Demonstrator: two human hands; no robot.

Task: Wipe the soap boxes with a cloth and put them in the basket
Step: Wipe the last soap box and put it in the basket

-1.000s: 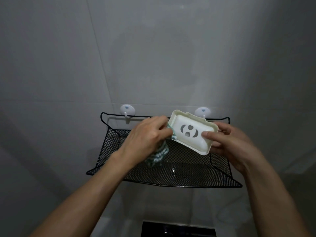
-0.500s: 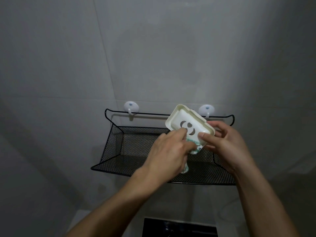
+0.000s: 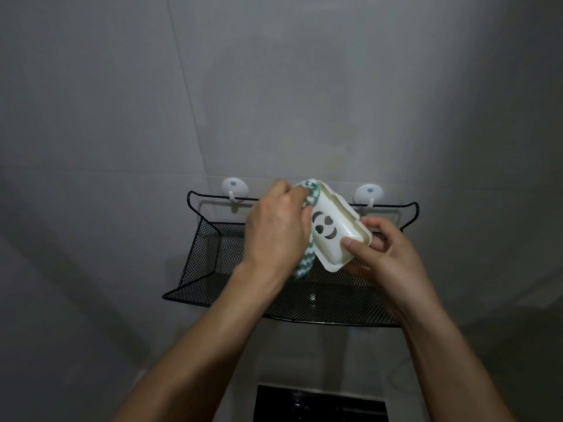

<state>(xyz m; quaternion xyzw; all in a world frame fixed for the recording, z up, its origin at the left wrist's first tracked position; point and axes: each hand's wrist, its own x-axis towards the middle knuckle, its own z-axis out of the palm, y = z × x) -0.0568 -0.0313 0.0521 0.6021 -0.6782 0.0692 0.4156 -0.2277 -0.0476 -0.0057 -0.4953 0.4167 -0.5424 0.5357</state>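
smooth plastic soap box (image 3: 336, 231), black wire-mesh basket (image 3: 207, 254)

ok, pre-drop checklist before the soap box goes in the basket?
1. Right hand holds soap box: ok, thumb on top, fingers beneath.
2. Left hand grips cloth: ok, pressed against the box's left side.
3. Wiping finished: cannot tell; cloth touches the box.
4. Basket floor free where visible: ok; the part behind the hands is hidden.
5. Basket hangs on both wall hooks: ok.
6. Box above basket: ok, held tilted over it.
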